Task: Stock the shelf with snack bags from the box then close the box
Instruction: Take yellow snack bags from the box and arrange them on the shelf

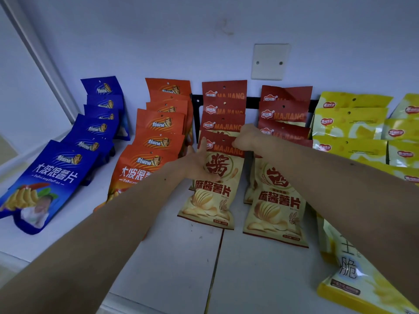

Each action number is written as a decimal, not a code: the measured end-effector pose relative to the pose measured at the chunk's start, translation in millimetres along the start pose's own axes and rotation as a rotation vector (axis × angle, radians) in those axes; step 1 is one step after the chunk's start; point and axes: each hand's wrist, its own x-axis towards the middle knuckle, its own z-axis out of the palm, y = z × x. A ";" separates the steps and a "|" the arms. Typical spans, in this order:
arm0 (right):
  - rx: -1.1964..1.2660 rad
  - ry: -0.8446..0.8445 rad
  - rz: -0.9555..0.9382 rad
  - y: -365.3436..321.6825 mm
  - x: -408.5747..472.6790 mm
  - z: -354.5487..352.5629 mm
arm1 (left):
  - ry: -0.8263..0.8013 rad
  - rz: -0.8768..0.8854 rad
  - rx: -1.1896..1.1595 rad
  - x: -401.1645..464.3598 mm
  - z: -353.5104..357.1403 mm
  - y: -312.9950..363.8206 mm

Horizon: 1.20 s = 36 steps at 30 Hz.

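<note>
So I'm looking down at the white shelf [172, 264] and both hands are working the front red-and-cream Majiang chip bag [213, 189] in the middle row. The left hand [199, 164] is lying flat against the bag's left side with straight fingers pointing up along the edge, so it's relaxed and pressing, not gripping. The right hand [246, 138] is curling over the red top strip of that same bag, pinching it at the upper right corner from what I can tell, though its fingertips are mostly hidden behind the knuckles.

That bag is leaning back on the row of matching Majiang bags [223, 105] behind it, which are stacking up toward a black rail [251, 103] on the wall. A second Majiang row [275, 200] is sitting just beside it on the right. Further left I'm seeing an orange chip bag row [156, 141] and a blue chip bag row [68, 168], and yellow bags [350, 123] are filling the right end. A white blank wall plate [269, 61] is sitting above the rail. The box isn't showing up anywhere in view.
</note>
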 end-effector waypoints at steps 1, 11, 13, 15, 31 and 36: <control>0.006 -0.005 -0.003 0.5 -0.4 1.0 | -0.003 -0.008 0.011 -1.2 0.4 1.2; 0.119 -0.014 -0.010 -3.3 -4.4 7.0 | -0.004 -0.070 0.023 -4.9 3.5 -2.0; 0.128 -0.031 -0.017 -3.0 -4.5 7.2 | 0.004 -0.066 0.022 -7.3 3.6 -0.9; 0.144 -0.028 -0.019 -3.1 -4.0 7.4 | 0.007 -0.053 0.039 -11.7 3.1 1.1; 0.097 0.270 -0.250 -71.8 -19.9 22.1 | 0.165 -0.075 0.134 -51.5 -22.6 -60.2; 0.009 0.188 -0.239 -111.6 -6.9 40.5 | 0.179 -0.081 0.176 -46.5 -50.9 -106.3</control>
